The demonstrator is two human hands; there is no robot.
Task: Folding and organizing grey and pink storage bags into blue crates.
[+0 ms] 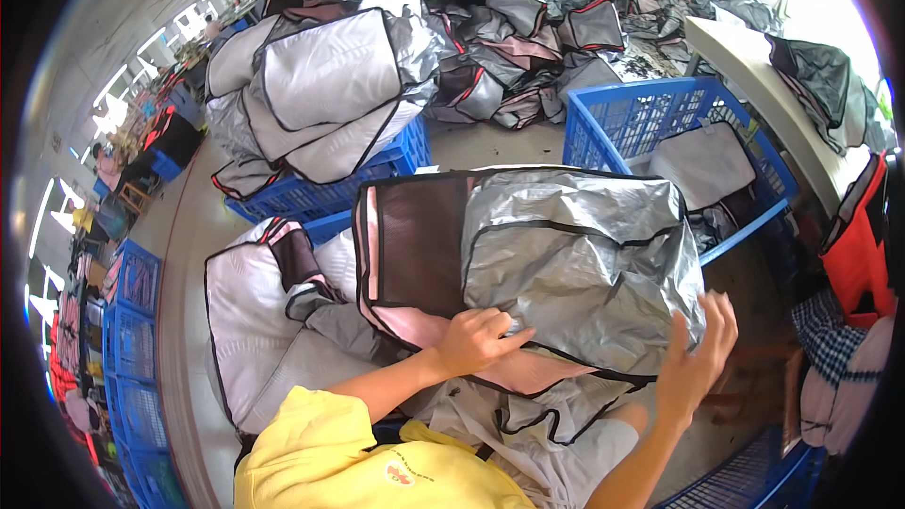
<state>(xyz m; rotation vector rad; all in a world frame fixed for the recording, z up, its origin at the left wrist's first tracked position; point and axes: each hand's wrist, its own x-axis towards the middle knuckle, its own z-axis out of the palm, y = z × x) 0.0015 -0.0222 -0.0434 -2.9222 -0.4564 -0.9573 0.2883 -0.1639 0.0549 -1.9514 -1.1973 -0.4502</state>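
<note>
Across my lap lies an unfinished insulated bag [575, 254], with wrinkled silver lining, a dark brown panel, pink parts and black edge binding. My left hand [484, 339] rests on its near side, where silver meets pink. Its fingers are curled closed, and a small pale glint shows between them; what they hold is too small to name. Beside the bag's right edge, my right hand [699, 347] is raised and open, fingers spread, with the fingertips at the silver fabric. Whether they touch it is hard to tell. More bag pieces [255, 320] with white padded faces lie on my left.
Ahead on the left, a blue crate [405, 146] is heaped with white and silver bags [325, 66]. Another blue crate [603, 123] at the right holds a few pieces. A pale table [754, 75] stands beyond it. Several blue crates [132, 349] line the far left.
</note>
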